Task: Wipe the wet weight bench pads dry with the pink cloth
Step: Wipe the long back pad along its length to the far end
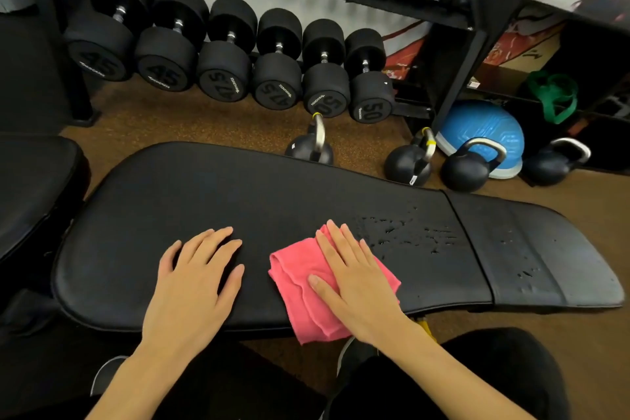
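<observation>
A long black bench pad [238, 201] lies across the view, and a shorter seat pad [538, 249] joins it on the right. Water droplets [409, 232] bead near the seam and on the seat pad. The folded pink cloth [300, 297] lies on the long pad's near edge and hangs a little over it. My right hand [354, 280] presses flat on the cloth with fingers spread, just left of the droplets. My left hand [201, 280] rests flat on the bare pad, left of the cloth, holding nothing.
Behind the bench, several black kettlebells [467, 167] stand on the brown floor, next to a blue dome ball [484, 129]. A rack of heavy dumbbells [225, 58] runs along the back. Another black pad [30, 187] sits at the left. My knees are below the bench.
</observation>
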Tool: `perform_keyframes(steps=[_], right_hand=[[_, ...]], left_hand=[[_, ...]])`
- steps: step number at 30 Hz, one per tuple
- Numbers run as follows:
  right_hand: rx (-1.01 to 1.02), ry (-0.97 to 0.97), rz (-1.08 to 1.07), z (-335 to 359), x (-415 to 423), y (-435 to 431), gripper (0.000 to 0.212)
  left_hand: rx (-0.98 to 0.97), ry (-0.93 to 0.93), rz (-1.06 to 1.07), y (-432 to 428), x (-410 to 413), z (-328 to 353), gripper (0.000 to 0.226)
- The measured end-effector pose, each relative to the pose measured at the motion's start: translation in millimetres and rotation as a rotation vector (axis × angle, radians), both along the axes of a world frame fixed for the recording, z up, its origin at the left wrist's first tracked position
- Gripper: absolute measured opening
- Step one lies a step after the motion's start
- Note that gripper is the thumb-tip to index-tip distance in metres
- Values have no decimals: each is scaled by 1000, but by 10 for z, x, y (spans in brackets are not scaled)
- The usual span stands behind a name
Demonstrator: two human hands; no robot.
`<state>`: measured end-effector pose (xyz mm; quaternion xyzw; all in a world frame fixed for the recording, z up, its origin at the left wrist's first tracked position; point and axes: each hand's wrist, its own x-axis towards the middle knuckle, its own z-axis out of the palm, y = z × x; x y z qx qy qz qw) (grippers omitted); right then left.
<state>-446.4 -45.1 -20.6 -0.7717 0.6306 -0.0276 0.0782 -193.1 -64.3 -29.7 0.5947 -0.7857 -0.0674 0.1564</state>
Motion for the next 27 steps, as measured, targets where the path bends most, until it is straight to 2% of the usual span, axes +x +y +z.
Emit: perform_keyframes(steps=[8,15,23,27], right_hand=[[-21,-44,-78,-33,-268,-782,77],[2,-40,-228,-67,-478,-1672,70],[-18,-33,-221,-74,-370,-1185,70],[-19,-47,-149,-49,-361,-538,70]], left_hand=[[-16,-8,26,-27,-51,11,49],[-10,-15,18,-29,-29,20,48],[-84,124,-16,-42,-163,93,44],[-54,72,-110,-18,-374,39,47]])
